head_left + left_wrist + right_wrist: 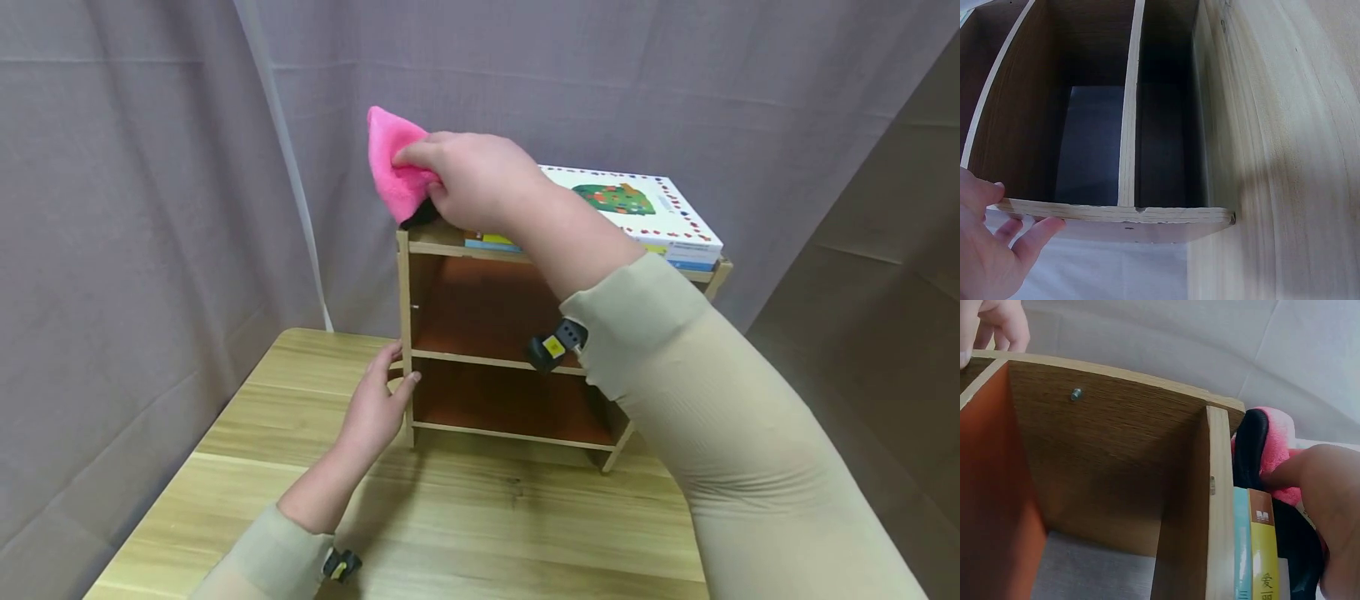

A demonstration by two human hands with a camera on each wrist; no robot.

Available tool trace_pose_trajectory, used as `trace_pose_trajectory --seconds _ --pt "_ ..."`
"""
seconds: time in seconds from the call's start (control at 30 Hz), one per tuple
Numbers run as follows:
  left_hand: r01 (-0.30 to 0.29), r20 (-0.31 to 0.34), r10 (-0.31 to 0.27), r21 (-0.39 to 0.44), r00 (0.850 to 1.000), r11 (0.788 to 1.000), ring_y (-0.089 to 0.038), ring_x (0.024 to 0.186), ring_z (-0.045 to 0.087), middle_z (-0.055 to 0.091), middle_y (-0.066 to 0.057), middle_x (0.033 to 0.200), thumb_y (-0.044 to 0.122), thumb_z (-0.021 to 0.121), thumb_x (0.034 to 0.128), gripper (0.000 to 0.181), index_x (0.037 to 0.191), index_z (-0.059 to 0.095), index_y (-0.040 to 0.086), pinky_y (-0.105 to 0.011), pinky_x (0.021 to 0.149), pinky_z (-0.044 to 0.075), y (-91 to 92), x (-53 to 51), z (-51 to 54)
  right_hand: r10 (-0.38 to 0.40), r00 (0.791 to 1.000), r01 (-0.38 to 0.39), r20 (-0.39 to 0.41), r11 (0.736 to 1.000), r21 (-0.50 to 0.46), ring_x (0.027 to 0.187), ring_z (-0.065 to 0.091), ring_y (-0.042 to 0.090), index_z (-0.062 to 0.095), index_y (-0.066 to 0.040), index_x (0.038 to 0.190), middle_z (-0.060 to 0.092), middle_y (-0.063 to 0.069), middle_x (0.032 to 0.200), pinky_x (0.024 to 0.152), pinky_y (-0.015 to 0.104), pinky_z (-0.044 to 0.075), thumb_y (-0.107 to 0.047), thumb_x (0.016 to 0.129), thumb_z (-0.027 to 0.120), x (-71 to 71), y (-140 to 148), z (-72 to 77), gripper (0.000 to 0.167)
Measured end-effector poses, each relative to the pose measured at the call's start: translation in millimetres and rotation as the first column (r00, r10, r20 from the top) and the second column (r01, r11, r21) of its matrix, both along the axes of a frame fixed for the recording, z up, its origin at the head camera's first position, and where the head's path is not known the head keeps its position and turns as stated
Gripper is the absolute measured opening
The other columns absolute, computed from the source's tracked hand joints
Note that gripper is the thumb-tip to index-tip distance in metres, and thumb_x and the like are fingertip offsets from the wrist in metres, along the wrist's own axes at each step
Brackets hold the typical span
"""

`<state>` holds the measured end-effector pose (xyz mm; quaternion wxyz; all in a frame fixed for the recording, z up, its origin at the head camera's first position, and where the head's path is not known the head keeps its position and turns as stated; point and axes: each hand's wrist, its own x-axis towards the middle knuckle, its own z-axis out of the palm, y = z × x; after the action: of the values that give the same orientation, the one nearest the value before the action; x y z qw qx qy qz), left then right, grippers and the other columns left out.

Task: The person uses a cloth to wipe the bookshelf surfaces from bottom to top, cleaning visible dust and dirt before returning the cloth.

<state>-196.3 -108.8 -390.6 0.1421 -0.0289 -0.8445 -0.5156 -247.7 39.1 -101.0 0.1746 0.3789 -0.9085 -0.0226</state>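
Observation:
A small wooden shelf unit (406, 312) with open compartments stands on the table. At its top left corner my right hand (480, 179) pinches a pink cloth (393, 158) with a black underside. In the right wrist view the folded cloth (1279, 434) lies against the top board beside the books, its black face (1250, 450) towards the side panel. My left hand (375, 412) grips the front edge of the left side panel lower down. The left wrist view shows that hand (991, 250) with thumb inside the panel and fingers outside.
A stack of picture books (690, 221) lies on top of the unit, right of the cloth. A small screw (1077, 394) sticks out inside the left panel. Grey curtains (150, 208) hang behind and left of the wooden table (480, 517).

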Motion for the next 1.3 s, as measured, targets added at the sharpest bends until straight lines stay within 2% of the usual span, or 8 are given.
trace_pose_trajectory --seconds 0.1,0.33,0.47,0.6,0.73,0.97,1.3 --pt "0.000 0.000 0.000 -0.006 1.000 1.000 -0.033 0.125 0.053 0.047 -0.010 0.145 0.022 0.060 0.1000 0.054 0.149 0.039 0.014 -0.049 0.095 0.050 0.5 0.2 0.3 -0.047 0.998 0.045 0.048 0.998 0.036 0.113 0.054 0.020 0.048 -0.030 0.148 0.054 -0.001 0.138 0.093 0.036 0.046 -0.020 0.100 0.045 0.4 -1.4 -2.4 0.049" --pt "0.008 -0.006 -0.008 -0.011 1.000 1.000 -0.032 0.125 0.053 0.047 -0.010 0.144 0.023 0.059 0.1006 0.054 0.149 0.038 0.012 -0.048 0.094 0.051 0.7 1.8 0.4 -0.154 0.983 0.138 0.103 0.980 0.143 0.124 0.051 0.022 0.034 -0.036 0.154 0.046 0.001 0.149 0.100 0.043 0.043 -0.045 0.098 0.039 3.2 -4.8 -7.4 0.057" --pt "0.010 -0.004 -0.010 -0.013 1.000 1.000 -0.032 0.125 0.053 0.047 -0.010 0.145 0.023 0.058 0.1012 0.054 0.149 0.037 0.011 -0.048 0.094 0.051 0.8 2.9 0.2 -0.180 0.975 0.157 0.132 0.974 0.164 0.112 0.053 0.022 0.029 -0.039 0.155 0.055 -0.001 0.138 0.095 0.043 0.043 -0.061 0.094 0.037 6.3 -4.5 -8.9 0.065" --pt "0.011 -0.010 -0.011 -0.020 1.000 1.000 -0.032 0.124 0.054 0.047 -0.011 0.144 0.023 0.058 0.1012 0.054 0.149 0.037 0.010 -0.047 0.093 0.051 1.0 3.3 0.5 -0.154 0.979 0.131 0.132 0.977 0.168 0.103 0.054 0.020 0.031 -0.035 0.155 0.063 -0.004 0.121 0.092 0.043 0.044 -0.073 0.089 0.042 9.0 -3.6 -11.7 0.077" --pt "0.017 -0.016 -0.017 -0.019 1.000 1.000 -0.032 0.123 0.054 0.047 -0.011 0.144 0.022 0.058 0.1012 0.053 0.149 0.038 0.011 -0.047 0.093 0.051 1.2 3.3 0.6 -0.133 0.986 0.115 0.101 0.980 0.164 0.098 0.055 0.019 0.037 -0.029 0.151 0.064 -0.003 0.111 0.092 0.045 0.043 -0.072 0.089 0.047 10.4 -4.0 -14.6 0.076" --pt "0.021 -0.033 -0.022 -0.019 0.999 1.000 -0.032 0.122 0.055 0.048 -0.011 0.144 0.021 0.059 0.1010 0.053 0.149 0.038 0.011 -0.047 0.091 0.052 0.6 3.5 -1.5 -0.149 0.986 0.136 0.071 0.979 0.154 0.089 0.057 0.020 0.046 -0.025 0.141 0.063 -0.002 0.095 0.087 0.043 0.044 -0.071 0.090 0.048 12.2 -8.8 -17.7 0.069" --pt "0.015 -0.030 -0.016 -0.017 0.999 1.000 -0.031 0.122 0.055 0.048 -0.010 0.144 0.021 0.059 0.1010 0.053 0.149 0.038 0.011 -0.046 0.090 0.053 0.5 4.0 -0.4 -0.158 0.987 0.157 -0.003 0.976 0.150 0.083 0.057 0.021 0.051 -0.021 0.127 0.061 -0.001 0.088 0.078 0.042 0.046 -0.071 0.091 0.046 18.2 -14.5 -20.2 0.062"
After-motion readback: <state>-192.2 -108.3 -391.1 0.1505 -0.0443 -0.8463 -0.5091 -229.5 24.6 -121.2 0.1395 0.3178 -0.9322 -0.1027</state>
